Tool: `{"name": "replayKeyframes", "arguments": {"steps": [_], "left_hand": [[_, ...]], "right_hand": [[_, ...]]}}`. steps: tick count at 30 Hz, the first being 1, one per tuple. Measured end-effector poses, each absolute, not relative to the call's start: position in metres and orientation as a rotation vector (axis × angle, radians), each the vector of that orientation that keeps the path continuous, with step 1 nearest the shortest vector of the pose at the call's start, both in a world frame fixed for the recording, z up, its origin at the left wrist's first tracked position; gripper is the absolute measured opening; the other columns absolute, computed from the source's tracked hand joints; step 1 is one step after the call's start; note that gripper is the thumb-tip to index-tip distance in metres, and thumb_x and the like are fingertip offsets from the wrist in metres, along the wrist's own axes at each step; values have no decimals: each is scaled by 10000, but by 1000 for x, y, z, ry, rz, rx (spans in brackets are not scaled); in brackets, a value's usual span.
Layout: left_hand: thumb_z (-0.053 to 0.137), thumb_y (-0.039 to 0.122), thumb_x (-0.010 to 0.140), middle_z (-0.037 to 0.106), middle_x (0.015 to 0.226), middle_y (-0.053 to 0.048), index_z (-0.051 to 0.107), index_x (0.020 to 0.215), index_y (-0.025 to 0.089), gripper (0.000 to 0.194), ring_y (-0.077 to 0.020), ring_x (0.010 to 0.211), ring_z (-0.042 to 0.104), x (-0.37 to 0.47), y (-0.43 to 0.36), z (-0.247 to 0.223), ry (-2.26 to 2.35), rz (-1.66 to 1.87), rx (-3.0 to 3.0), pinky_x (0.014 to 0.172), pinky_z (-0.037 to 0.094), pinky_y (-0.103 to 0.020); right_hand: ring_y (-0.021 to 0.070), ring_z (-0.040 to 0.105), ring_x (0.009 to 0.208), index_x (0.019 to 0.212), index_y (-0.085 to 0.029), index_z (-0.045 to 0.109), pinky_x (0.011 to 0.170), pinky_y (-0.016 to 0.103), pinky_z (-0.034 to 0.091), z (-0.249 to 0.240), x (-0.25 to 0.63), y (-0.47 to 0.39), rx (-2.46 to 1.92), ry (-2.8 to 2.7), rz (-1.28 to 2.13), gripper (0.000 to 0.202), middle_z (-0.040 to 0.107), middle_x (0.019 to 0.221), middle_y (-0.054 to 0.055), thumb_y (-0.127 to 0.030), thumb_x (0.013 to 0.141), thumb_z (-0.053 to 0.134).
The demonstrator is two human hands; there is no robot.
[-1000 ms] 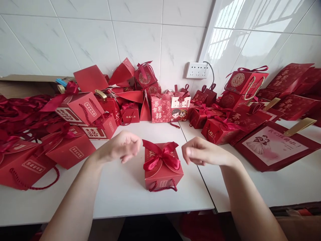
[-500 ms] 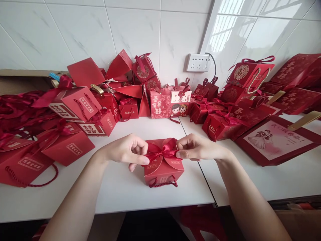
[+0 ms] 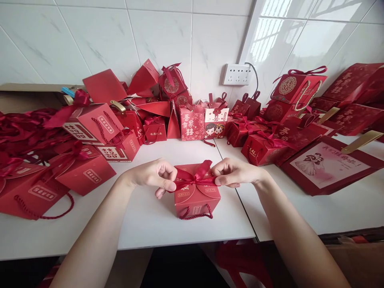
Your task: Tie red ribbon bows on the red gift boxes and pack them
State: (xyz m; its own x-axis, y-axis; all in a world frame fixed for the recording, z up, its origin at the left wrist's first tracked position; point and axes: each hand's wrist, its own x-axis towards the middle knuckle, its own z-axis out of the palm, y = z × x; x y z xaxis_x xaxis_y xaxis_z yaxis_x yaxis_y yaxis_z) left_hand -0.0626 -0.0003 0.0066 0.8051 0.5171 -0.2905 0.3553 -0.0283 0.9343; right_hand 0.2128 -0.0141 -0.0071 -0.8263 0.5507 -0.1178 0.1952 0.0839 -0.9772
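Note:
A red gift box (image 3: 196, 202) with curved top flaps and a twisted cord handle (image 3: 196, 216) stands on the white table (image 3: 144, 228) in front of me. Across its top lies a dark red satin ribbon (image 3: 195, 180), tied in a bow at the centre. My left hand (image 3: 154, 176) pinches the ribbon at the box's left side. On the right, my right hand (image 3: 235, 173) pinches the ribbon between thumb and bent fingers. Both hands are closed, and the ribbon stretches between them.
Red boxes with ribbons (image 3: 87, 168) crowd the left, beside a heap of ribbon (image 3: 27, 128). More boxes (image 3: 192, 124) line the tiled wall, below a power strip (image 3: 238, 75). A picture-fronted box (image 3: 327, 166) leans at right. A seam (image 3: 244, 208) crosses the table.
My right hand has shifted slightly right and the bow is pulled tauter, with one ribbon end standing up more. The view has shifted a little.

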Motion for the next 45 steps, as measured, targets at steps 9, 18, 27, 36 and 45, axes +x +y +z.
{"name": "replayKeyframes", "arguments": {"steps": [9,18,27,36,45], "left_hand": [[713,469,647,554,413,-23,579,575,157,347,-120,373,499,-71,9,2,672,338,1552,392,382,-224],[647,496,702,652,615,-62,655,789,128,378,-161,595,619,-57,17,-11,709,777,1433,538,468,-246],[657,354,664,405,454,60,553,611,156,230,-64,371,395,-57,17,-11,888,1182,1397,374,323,-199],[539,508,715,523,718,-34,604,765,126,391,-135,656,509,-56,24,-17,922,1127,1248,558,437,-233],[699,365,654,555,780,-15,600,857,162,304,-142,721,561,-61,18,-10,892,888,1498,649,450,-243]], "right_hand": [[26,284,340,513,-199,344,340,180,165,-8,227,-12,-929,-2060,1767,518,316,387,-106,-540,649,710],[34,246,402,491,-193,348,388,207,168,-3,217,-16,-1235,-2238,1418,491,295,421,-95,-464,637,730],[50,340,358,560,-192,409,377,203,233,-10,214,-10,-1197,-1935,1287,462,387,410,-77,-564,709,640],[42,339,389,534,-191,348,388,186,259,-6,196,-17,-1425,-1898,946,437,353,448,-82,-460,774,596],[112,558,549,723,-167,504,427,206,447,-6,192,-20,-1247,-1889,1283,447,557,641,3,-608,772,557]]}}
